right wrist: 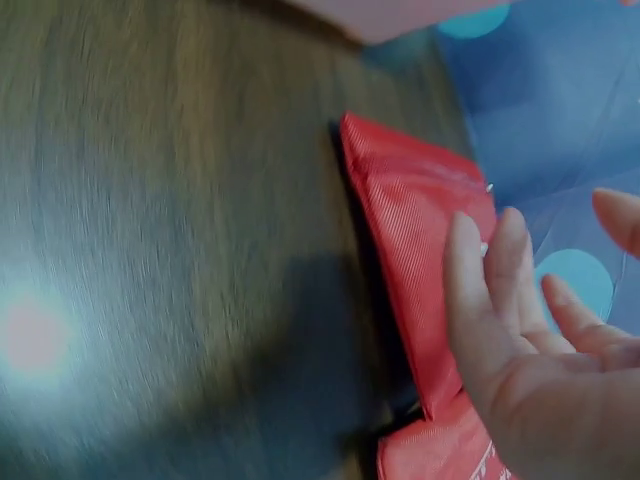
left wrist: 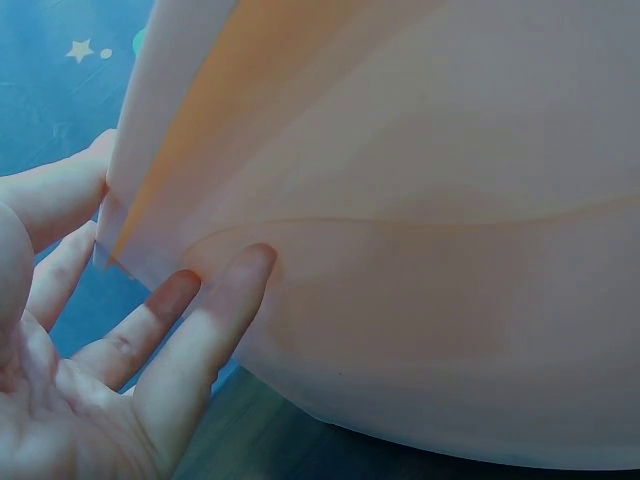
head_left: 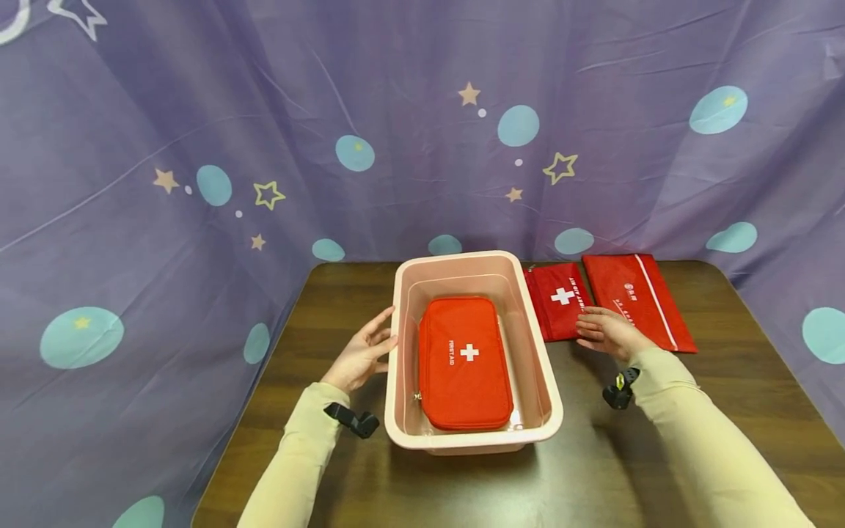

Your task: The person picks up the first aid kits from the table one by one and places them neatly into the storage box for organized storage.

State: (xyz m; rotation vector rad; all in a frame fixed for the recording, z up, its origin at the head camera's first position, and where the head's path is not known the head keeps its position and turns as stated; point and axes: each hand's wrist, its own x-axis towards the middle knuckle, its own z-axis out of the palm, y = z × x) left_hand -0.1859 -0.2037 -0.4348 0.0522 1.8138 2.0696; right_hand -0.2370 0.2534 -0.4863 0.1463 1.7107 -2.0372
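A pale pink plastic bin point(head_left: 541, 367) stands in the middle of the wooden table. Inside it lies a red zipped first aid case point(head_left: 462, 396) with a white cross. My left hand point(head_left: 359, 358) touches the bin's left side, fingers spread and fairly straight; up close in the left wrist view, fingertips rest against the bin's outer wall point(left wrist: 420, 300). My right hand point(head_left: 610, 331) is near a flat red first aid pouch point(head_left: 548, 312), fingers extended and holding nothing. The right wrist view shows that pouch point(right wrist: 410, 250) partly behind the fingers; I cannot tell whether they touch it.
A second flat red pouch point(head_left: 620, 275) with a white stripe lies at the right rear, beside the first one. Brown wooden table point(head_left: 739, 411) surrounds the items. A purple curtain point(head_left: 422, 198) with stars and dots hangs behind the table's back edge.
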